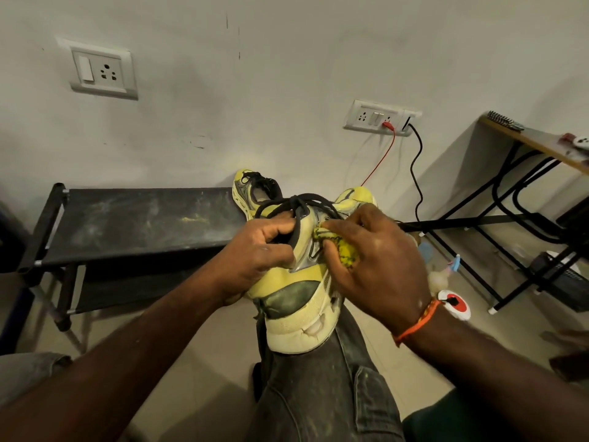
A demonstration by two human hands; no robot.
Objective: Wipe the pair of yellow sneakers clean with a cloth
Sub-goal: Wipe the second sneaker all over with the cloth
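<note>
Mid-wipe on sneaker no. 1 — we're rubbing the upper by the laces.
Our left hand point(255, 250) grips the near sneaker point(299, 301) at its collar w/ curled fingers, heel propped on our knee; our right hand point(379, 263) pinches the yellow cloth point(338, 244) against its side. Next, we judge: work toward the grimy heel patch — then the second sneaker point(251, 189), resting on the dusty black rack point(140, 224).

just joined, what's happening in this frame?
A person is cleaning a yellow sneaker propped on their knee. The left hand holds it by the collar and black laces in a curled grip, while the right hand presses a yellow cloth against its side. The second sneaker sits on the end of the black rack, untouched.
</note>
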